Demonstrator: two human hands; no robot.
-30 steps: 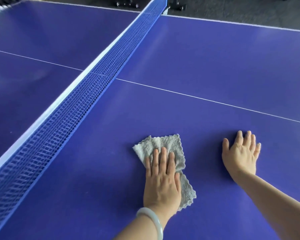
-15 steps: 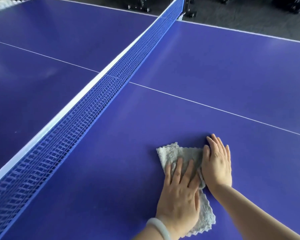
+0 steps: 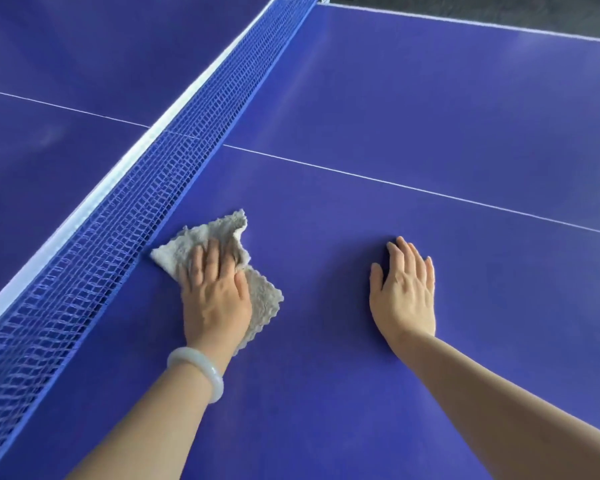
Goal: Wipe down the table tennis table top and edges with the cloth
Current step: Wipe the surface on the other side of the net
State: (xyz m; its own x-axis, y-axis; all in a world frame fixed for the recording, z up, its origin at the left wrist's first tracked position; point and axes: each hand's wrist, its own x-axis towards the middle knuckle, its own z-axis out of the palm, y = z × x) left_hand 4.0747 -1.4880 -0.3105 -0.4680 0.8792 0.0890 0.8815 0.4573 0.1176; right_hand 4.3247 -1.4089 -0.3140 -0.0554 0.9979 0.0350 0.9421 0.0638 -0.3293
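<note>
The grey, nubby cloth (image 3: 222, 233) lies rumpled on the smooth blue table (image 3: 430, 98), 1 corner at the foot of the mesh net (image 3: 118, 216), possibly touching it. My left hand (image 3: 215, 296) presses it with straight fingers; my right hand (image 3: 404, 292) rests spread on bare surface. Mid-wipe, I judge; next needs even pressure along the net.

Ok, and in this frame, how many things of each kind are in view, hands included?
table: 1
net: 1
cloth: 1
bracelet: 1
hands: 2 (left hand pressing the cloth, right hand flat on the table)
Total: 6
</note>
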